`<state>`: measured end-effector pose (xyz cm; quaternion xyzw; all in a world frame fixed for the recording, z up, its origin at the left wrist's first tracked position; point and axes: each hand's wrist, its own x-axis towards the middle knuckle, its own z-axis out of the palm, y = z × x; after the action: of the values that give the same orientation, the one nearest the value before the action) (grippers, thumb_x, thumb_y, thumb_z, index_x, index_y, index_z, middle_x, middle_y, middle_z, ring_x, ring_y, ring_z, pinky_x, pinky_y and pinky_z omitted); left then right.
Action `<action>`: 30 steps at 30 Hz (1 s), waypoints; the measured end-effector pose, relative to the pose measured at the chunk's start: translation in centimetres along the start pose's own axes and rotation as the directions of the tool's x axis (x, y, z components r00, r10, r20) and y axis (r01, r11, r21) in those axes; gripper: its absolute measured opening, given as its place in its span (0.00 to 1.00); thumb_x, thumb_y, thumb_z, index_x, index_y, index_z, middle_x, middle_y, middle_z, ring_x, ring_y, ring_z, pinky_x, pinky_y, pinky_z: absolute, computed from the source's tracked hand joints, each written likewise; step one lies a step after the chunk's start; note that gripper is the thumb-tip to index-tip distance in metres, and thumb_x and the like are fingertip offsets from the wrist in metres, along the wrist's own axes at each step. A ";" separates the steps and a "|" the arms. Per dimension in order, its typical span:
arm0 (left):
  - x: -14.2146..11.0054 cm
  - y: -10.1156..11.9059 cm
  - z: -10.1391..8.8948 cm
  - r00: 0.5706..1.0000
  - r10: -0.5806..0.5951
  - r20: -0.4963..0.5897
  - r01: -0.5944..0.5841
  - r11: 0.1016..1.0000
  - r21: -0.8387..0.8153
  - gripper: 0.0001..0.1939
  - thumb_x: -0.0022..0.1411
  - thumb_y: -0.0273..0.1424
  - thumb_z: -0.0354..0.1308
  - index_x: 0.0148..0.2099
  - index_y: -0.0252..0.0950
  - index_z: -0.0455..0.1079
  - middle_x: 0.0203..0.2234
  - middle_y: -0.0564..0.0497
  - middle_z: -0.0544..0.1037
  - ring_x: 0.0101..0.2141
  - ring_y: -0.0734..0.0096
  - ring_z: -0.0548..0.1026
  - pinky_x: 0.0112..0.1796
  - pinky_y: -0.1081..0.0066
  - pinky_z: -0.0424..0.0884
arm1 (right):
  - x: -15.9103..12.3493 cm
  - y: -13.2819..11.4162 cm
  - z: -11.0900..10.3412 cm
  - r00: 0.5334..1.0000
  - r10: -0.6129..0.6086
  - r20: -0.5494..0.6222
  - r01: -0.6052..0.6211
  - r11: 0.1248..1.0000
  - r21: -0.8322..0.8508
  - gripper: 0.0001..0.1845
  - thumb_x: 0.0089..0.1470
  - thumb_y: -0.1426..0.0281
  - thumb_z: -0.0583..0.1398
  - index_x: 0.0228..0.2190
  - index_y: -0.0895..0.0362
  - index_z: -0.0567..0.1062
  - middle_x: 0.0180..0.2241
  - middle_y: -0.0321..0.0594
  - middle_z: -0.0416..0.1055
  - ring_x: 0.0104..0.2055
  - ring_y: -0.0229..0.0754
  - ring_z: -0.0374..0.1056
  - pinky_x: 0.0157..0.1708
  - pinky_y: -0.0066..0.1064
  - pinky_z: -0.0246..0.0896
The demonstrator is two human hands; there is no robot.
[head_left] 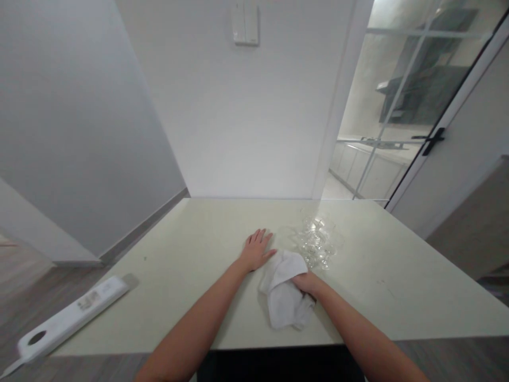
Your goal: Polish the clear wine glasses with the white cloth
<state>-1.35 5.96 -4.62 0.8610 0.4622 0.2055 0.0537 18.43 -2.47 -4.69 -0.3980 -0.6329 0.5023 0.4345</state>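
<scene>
My left hand (257,250) lies flat on the pale tabletop (191,276), fingers stretched out and together, holding nothing. Just to its right my right hand (306,283) is closed around a crumpled white cloth (284,300) that rests on the table. A cluster of clear glasses (316,241) stands directly behind the cloth, close to both hands. The fingers of my right hand are mostly buried in the cloth.
A long white flat box (71,318) hangs over the table's front left corner. A white wall with a switch plate (245,22) stands behind the table. At the right are a glass partition (401,106) and a door with a black handle (431,140).
</scene>
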 end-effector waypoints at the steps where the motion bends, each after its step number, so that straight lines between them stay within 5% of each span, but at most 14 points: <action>1: 0.0 -0.3 0.2 0.999 -0.037 0.018 0.036 0.999 0.013 0.33 0.65 0.52 0.49 0.65 0.38 0.59 0.65 0.35 0.59 0.65 0.44 0.55 0.60 0.44 0.52 | 0.2 0.1 0.0 0.999 -0.030 0.013 0.030 0.999 -0.044 0.18 0.47 0.58 0.65 0.41 0.49 0.79 0.47 0.44 0.78 0.55 0.52 0.70 0.64 0.50 0.52; 7: -0.1 0.0 0.2 0.982 -0.093 0.166 0.067 0.985 0.159 0.34 0.68 0.53 0.39 0.68 0.41 0.55 0.68 0.38 0.53 0.67 0.47 0.50 0.63 0.47 0.48 | 0.6 0.9 0.2 0.964 -0.195 0.180 0.232 0.950 -0.211 0.09 0.50 0.65 0.62 0.35 0.53 0.79 0.39 0.42 0.80 0.44 0.47 0.75 0.55 0.44 0.65; 30: -0.2 0.3 0.0 0.980 -0.094 0.176 0.058 0.978 0.200 0.34 0.68 0.53 0.37 0.69 0.40 0.53 0.68 0.37 0.53 0.67 0.46 0.50 0.63 0.47 0.48 | 0.4 0.5 0.1 0.966 -0.199 0.163 0.234 0.944 -0.232 0.09 0.53 0.70 0.60 0.37 0.53 0.78 0.41 0.43 0.80 0.43 0.46 0.75 0.53 0.43 0.68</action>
<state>-1.16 5.63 -4.54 0.8591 0.5057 0.0767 0.0198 18.23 -2.00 -5.18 -0.3416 -0.7592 0.3942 0.3892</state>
